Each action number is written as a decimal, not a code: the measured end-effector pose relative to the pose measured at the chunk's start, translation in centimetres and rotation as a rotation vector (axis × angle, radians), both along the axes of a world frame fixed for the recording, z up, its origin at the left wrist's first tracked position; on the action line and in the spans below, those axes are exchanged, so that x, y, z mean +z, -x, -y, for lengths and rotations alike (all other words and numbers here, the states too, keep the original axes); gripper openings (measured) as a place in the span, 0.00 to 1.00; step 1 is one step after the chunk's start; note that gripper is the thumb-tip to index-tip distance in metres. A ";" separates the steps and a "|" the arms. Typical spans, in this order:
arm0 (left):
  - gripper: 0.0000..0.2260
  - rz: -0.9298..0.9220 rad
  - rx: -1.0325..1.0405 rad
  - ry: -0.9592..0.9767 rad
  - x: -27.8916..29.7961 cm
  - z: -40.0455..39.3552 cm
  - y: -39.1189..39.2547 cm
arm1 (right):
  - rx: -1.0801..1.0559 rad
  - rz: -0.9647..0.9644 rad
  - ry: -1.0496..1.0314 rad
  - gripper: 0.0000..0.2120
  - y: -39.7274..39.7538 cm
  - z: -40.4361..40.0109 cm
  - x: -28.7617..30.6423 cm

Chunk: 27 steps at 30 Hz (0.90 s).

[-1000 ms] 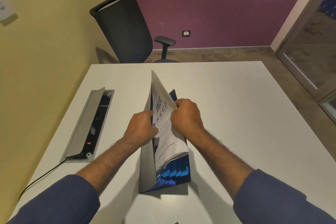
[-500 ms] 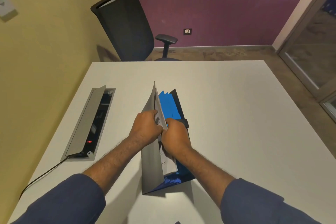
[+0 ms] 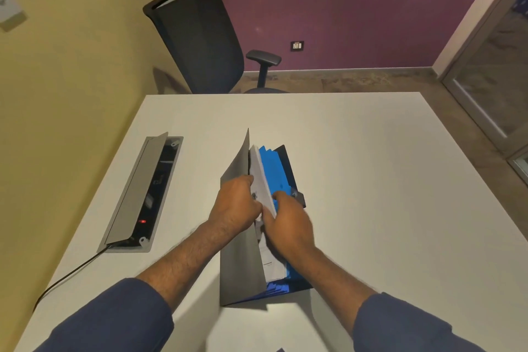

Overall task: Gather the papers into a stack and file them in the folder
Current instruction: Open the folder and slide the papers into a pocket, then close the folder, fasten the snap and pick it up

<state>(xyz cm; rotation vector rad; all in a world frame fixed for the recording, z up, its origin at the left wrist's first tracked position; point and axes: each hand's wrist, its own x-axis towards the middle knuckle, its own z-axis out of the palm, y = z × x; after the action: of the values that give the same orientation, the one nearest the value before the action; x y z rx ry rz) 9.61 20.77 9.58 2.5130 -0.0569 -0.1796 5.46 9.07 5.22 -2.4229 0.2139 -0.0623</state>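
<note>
A grey expanding folder (image 3: 240, 271) with blue dividers stands on the white table (image 3: 371, 194), its front flap raised. A stack of white papers (image 3: 261, 177) sits upright inside its first pocket, printed edges showing low down. My left hand (image 3: 235, 203) grips the grey front flap and holds it away from the papers. My right hand (image 3: 288, 223) rests on the papers, fingers curled over their top edge against the blue dividers. The lower part of the stack is hidden by the flap.
An open cable box (image 3: 143, 191) with a raised grey lid is sunk in the table at the left, and a black cable (image 3: 65, 277) leads from it. A black office chair (image 3: 200, 37) stands behind the far table edge.
The papers, which stood high above the folder a second ago, have gone down into the pocket. My right hand has slid lower along them.
</note>
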 end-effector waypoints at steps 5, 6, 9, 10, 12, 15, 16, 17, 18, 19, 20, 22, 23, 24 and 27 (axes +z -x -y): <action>0.17 -0.013 -0.029 0.006 -0.8 1.0 0.5 | -0.174 0.156 0.294 0.22 -0.4 3.3 -1.6; 0.17 -0.012 -0.039 0.005 -1.1 1.3 0.7 | -0.220 0.139 0.292 0.23 -0.5 3.9 -1.9; 0.19 -0.020 -0.074 -0.004 -1.9 2.2 1.3 | -0.359 -0.001 0.176 0.24 -0.7 5.8 -3.2; 0.21 -0.035 -0.081 0.005 -2.1 2.4 1.5 | -0.376 -0.084 0.100 0.22 -0.7 6.5 -3.7; 0.26 -0.069 -0.091 0.033 -2.7 3.1 1.8 | -0.347 -0.240 -0.051 0.13 -0.6 7.8 -5.0; 0.24 -0.101 -0.085 0.083 -4.2 4.0 2.2 | -0.360 -0.322 -0.183 0.05 0.3 8.9 -6.6; 0.23 -0.120 -0.079 0.091 -4.8 4.4 2.4 | -0.382 -0.334 -0.236 0.04 0.5 9.0 -6.8; 0.22 -0.143 -0.076 0.095 -5.5 4.7 2.7 | -0.402 -0.341 -0.295 0.04 0.8 9.1 -7.1; 0.22 -0.165 -0.078 0.096 -6.3 5.0 3.0 | -0.420 -0.351 -0.339 0.05 1.0 9.1 -7.4; 0.22 -0.187 -0.082 0.094 -7.1 5.4 3.3 | -0.429 -0.360 -0.369 0.06 1.1 9.1 -7.7; 0.23 -0.205 -0.086 0.089 -7.8 5.7 3.5 | -0.434 -0.371 -0.391 0.06 1.3 9.1 -7.9; 0.22 -0.228 -0.085 0.071 -9.2 6.5 3.8 | -0.437 -0.385 -0.414 0.06 1.3 9.2 -8.2; 0.21 -0.239 -0.079 0.063 -9.8 6.8 3.9 | -0.432 -0.388 -0.408 0.05 1.2 9.2 -8.4; 0.20 -0.251 -0.073 0.057 -10.4 7.1 3.9 | -0.423 -0.389 -0.399 0.05 1.1 9.2 -8.6; 0.19 -0.252 -0.090 0.040 -12.2 7.4 3.8 | -0.393 -0.386 -0.378 0.05 0.6 9.6 -9.2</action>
<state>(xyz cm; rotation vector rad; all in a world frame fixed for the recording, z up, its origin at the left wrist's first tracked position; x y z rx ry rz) 5.83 13.37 -2.58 2.4302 -0.0709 -0.5247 4.86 -0.53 -3.93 -1.9678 0.8004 0.2501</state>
